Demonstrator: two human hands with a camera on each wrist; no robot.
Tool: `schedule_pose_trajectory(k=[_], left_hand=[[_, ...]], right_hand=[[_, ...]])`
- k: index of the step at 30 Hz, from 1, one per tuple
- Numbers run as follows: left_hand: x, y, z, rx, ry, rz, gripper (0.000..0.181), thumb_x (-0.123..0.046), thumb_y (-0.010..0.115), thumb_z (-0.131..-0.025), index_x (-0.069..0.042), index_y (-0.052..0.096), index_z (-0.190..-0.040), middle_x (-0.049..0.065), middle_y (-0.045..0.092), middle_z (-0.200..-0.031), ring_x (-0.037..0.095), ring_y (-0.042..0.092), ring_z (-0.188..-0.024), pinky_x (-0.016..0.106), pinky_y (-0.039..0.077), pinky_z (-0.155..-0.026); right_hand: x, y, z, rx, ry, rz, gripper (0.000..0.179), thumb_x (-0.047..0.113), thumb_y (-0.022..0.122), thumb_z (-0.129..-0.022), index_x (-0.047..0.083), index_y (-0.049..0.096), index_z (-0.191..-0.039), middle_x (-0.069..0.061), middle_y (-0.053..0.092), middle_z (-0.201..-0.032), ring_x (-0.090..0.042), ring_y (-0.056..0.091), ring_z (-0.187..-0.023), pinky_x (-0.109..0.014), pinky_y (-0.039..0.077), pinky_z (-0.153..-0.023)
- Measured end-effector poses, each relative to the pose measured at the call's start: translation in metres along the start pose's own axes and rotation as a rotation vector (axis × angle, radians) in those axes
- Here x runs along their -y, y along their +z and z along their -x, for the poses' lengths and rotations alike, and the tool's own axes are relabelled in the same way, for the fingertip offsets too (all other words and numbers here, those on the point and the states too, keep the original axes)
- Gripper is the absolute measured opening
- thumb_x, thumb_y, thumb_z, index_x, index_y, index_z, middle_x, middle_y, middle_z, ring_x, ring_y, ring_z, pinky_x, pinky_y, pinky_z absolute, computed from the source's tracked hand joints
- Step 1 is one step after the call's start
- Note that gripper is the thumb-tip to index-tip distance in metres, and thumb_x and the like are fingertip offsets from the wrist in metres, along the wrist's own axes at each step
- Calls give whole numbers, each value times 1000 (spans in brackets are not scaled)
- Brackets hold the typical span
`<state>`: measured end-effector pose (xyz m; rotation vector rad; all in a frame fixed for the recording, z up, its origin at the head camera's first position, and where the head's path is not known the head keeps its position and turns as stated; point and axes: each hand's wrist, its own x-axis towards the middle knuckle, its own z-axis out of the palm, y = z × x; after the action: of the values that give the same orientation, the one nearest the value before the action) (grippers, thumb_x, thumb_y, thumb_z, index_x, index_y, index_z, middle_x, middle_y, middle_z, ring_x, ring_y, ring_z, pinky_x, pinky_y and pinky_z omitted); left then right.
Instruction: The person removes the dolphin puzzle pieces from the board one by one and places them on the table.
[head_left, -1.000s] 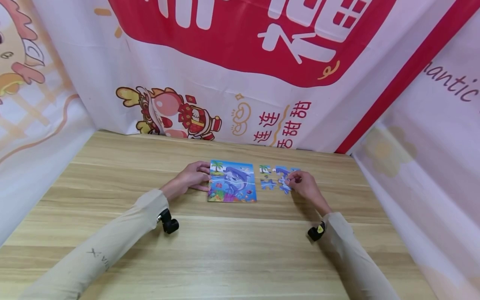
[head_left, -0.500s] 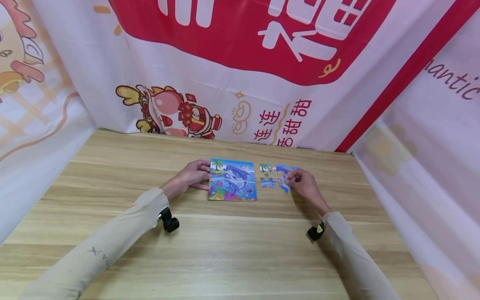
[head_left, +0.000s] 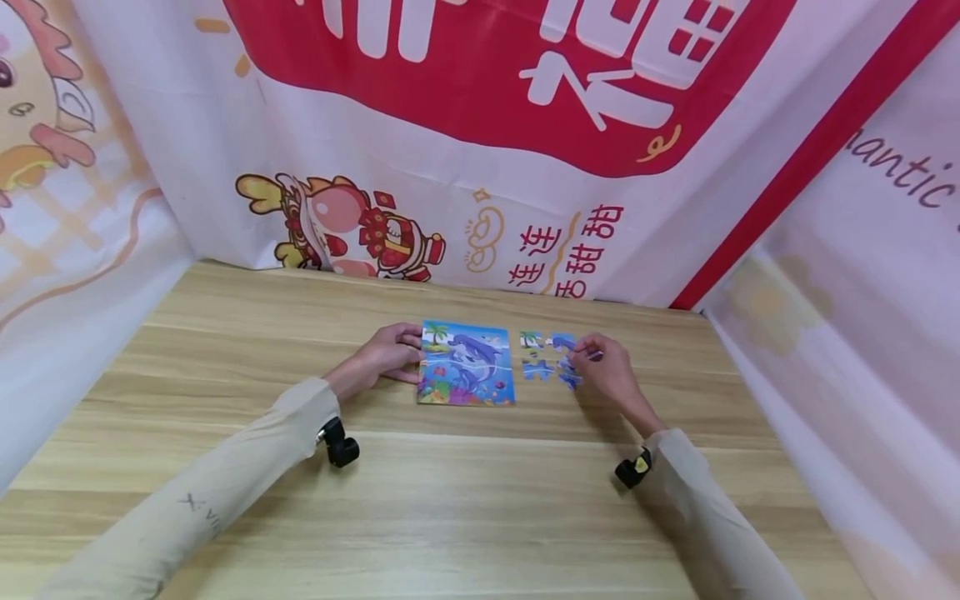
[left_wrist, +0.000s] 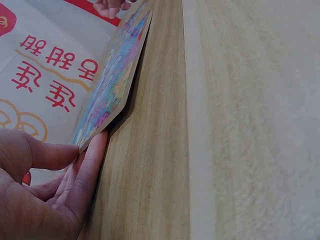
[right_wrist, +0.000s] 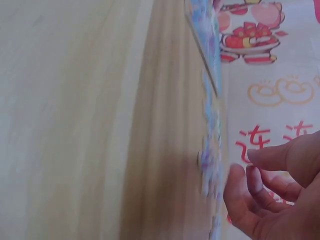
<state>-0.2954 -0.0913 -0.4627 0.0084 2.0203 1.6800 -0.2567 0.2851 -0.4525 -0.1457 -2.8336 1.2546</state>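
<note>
A picture board [head_left: 465,363] printed with dolphins, a palm and coral lies on the wooden table. My left hand [head_left: 388,354] grips its left edge; the left wrist view shows the thumb [left_wrist: 55,156] on top and fingers beneath. Cut dolphin puzzle pieces [head_left: 537,369] lie to the board's right. Over the right end of these pieces is my right hand [head_left: 606,368], covering some of them. In the right wrist view its thumb [right_wrist: 272,157] and fingertips come close together. A small bluish sliver shows among these fingers in the head view; I cannot tell whether it is held.
The wooden table [head_left: 465,508] reaches back to a white and red printed cloth [head_left: 420,117]. Another printed cloth [head_left: 847,275] hangs at the right side. A black wrist camera [head_left: 341,446] sits on the left sleeve, another [head_left: 632,469] on the right.
The right hand's fingers have shifted slightly up over the upper right puzzle piece, covering more of it. The left hand and the board stay in place.
</note>
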Motion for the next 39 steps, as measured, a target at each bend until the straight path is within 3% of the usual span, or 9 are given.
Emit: schedule_pose_trajectory(k=[9, 14, 18, 22, 27, 31, 34, 39], left_hand=[[0, 0, -2, -4, -10, -1, 60, 0, 58, -103, -3, 37, -159, 16, 48, -137, 22, 62, -102, 33, 68, -75], [-5, -1, -2, -8, -60, 10, 60, 1, 59, -103, -5, 38, -159, 17, 50, -138, 25, 64, -104, 34, 68, -77], [-12, -1, -2, -8, -94, 39, 61, 2, 60, -102, -3, 38, -159, 21, 51, -144, 26, 66, -104, 35, 68, -78], [-13, -1, -2, -13, -94, 64, 61, 2, 61, -101, -1, 39, -158, 23, 53, -146, 24, 68, -98, 35, 68, -77], [-13, 0, 0, -14, -69, 76, 59, 2, 61, -100, 1, 41, -156, 27, 57, -140, 24, 69, -94, 37, 69, -76], [-14, -1, 2, -21, -58, 58, 56, 2, 61, -101, 2, 42, -154, 27, 59, -136, 24, 69, -92, 36, 69, -75], [-12, -3, 2, -22, -56, 46, 56, 2, 59, -102, 2, 41, -154, 28, 58, -138, 23, 71, -87, 35, 69, -74], [-7, -3, 1, -12, -33, 31, 58, 5, 57, -102, 5, 37, -156, 30, 55, -143, 22, 71, -87, 33, 68, -71]], right_hand=[[23, 22, 2, 87, -114, -168, 13, -3, 67, -98, -10, 64, -108, -26, 69, -103, -26, 68, -80, -33, 67, -65], [35, 34, 2, 101, -140, -159, 11, 2, 67, -100, -5, 67, -108, -20, 69, -99, -28, 67, -82, -39, 68, -64], [48, 45, 2, 117, -161, -143, 9, 5, 67, -101, -2, 68, -107, -17, 68, -97, -36, 66, -85, -32, 63, -59], [59, 56, 3, 156, -175, -144, 9, 4, 68, -100, -2, 67, -107, -17, 68, -99, -34, 65, -84, -28, 61, -57], [68, 66, 2, 203, -223, -85, 11, 5, 70, -100, -1, 66, -108, -16, 69, -101, -26, 64, -86, -27, 59, -67], [74, 69, 0, 241, -248, -1, 23, 9, 77, -96, -1, 65, -113, -17, 67, -111, -29, 64, -98, -35, 59, -84], [76, 70, -2, 299, -226, 55, 36, 12, 82, -92, 0, 64, -121, -18, 60, -121, -32, 62, -106, -44, 59, -92], [80, 73, -4, 367, -199, 206, 51, 21, 84, -91, 5, 61, -134, -15, 52, -127, -29, 54, -111, -44, 56, -98]])
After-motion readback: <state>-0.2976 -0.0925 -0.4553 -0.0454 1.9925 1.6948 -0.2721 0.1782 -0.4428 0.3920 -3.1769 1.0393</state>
